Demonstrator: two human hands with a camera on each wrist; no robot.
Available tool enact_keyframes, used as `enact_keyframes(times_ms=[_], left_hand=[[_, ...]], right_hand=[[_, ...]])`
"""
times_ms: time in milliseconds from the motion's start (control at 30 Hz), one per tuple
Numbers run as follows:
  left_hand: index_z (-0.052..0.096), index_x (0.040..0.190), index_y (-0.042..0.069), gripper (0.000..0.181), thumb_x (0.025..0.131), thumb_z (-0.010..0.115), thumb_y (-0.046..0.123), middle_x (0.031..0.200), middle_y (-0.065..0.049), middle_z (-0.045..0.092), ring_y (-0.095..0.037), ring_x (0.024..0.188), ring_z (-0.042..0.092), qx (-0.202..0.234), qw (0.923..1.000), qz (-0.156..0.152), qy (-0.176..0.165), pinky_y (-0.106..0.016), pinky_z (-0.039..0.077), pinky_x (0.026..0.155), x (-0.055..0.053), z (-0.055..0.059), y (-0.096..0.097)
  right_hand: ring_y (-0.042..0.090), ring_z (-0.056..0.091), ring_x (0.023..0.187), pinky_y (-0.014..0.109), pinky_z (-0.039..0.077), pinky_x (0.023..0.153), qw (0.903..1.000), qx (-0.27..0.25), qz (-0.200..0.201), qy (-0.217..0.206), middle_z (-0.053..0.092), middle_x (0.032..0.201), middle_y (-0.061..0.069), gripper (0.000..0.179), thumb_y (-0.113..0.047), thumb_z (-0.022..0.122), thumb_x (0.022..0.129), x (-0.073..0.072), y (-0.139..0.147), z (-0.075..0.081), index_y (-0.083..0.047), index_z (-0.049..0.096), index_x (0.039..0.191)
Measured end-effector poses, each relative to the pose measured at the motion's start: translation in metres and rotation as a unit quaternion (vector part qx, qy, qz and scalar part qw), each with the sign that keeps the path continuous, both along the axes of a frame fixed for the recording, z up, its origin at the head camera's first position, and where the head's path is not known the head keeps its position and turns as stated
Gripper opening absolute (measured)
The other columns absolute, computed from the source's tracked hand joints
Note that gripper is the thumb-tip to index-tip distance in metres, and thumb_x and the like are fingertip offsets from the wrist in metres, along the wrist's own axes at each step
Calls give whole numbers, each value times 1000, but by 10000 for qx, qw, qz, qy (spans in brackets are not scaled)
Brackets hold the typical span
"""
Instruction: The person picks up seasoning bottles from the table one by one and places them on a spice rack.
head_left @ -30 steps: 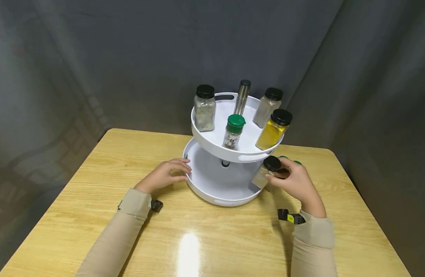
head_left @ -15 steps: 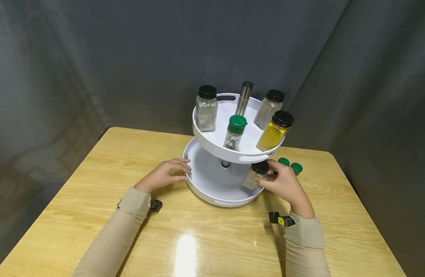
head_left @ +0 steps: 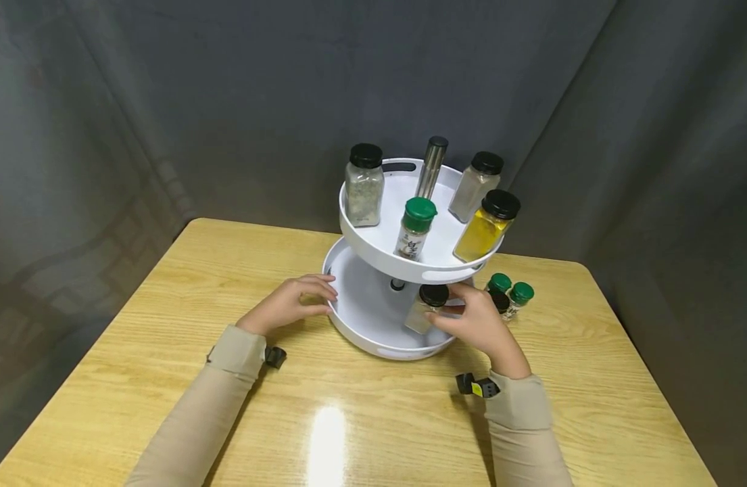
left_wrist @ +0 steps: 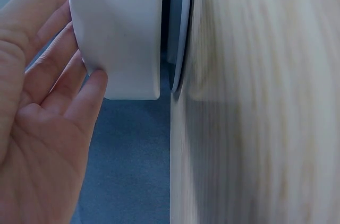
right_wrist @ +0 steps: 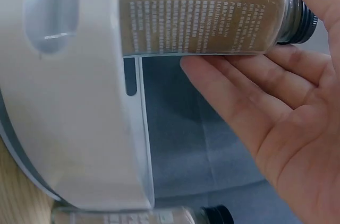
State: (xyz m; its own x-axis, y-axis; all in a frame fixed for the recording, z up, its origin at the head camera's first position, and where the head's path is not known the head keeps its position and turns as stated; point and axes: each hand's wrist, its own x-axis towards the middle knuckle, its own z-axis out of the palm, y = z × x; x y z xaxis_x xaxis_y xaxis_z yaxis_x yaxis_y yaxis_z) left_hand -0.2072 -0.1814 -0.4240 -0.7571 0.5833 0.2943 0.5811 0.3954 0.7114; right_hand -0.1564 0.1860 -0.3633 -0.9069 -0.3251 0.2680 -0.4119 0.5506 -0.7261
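Head view: the right hand is clamped on a square clear glass jar with a black lid and tan contents, thumb and fingers on opposite sides. The jar leans a little within the right front part of the round white lower tray of a two-tier stand; whether its base touches the tray floor, I cannot tell. The left hand has its fingers extended and loosely bent, the tips at the lower tray's left rim. On the round white upper tray a shiny metal post rises among a jar of pale green flakes, a small green-capped bottle with a white label, a black-lidded jar of greyish contents and a bright yellow jar. Two more green-capped bottles stand right of the stand on the pale wooden desk (a black lid shows close beside them).

Left wrist view: the left fingers are slightly apart, touching the white outer wall and gripping nothing.

Right wrist view: the thumb lies on one side of the jar, the fingers against the other; columns of white print cover its side. Another black-lidded jar is cut off at the bottom edge.
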Motion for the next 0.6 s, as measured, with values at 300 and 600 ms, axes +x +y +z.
enact_keyframes(times_ms=[300, 600], left_hand=[[78, 107, 6, 21, 86, 81, 10, 119, -2, 72, -28, 137, 50, 31, 10000, -5, -24, -41, 33, 120, -1, -1, -1], [78, 106, 6, 20, 86, 81, 9, 118, -4, 73, -29, 136, 51, 63, 10000, -7, 25, -42, 34, 120, -1, -1, 0]], right_hand=[[39, 66, 110, 39, 61, 87, 9999, -78, 41, -115, 61, 131, 27, 62, -4, 83, 81, 0, -17, -6, 9, 58, 136], [40, 68, 105, 40, 61, 86, 9990, -118, 252, -346, 64, 123, 27, 58, -7, 83, 82, 0, -32, -15, 11, 59, 132]])
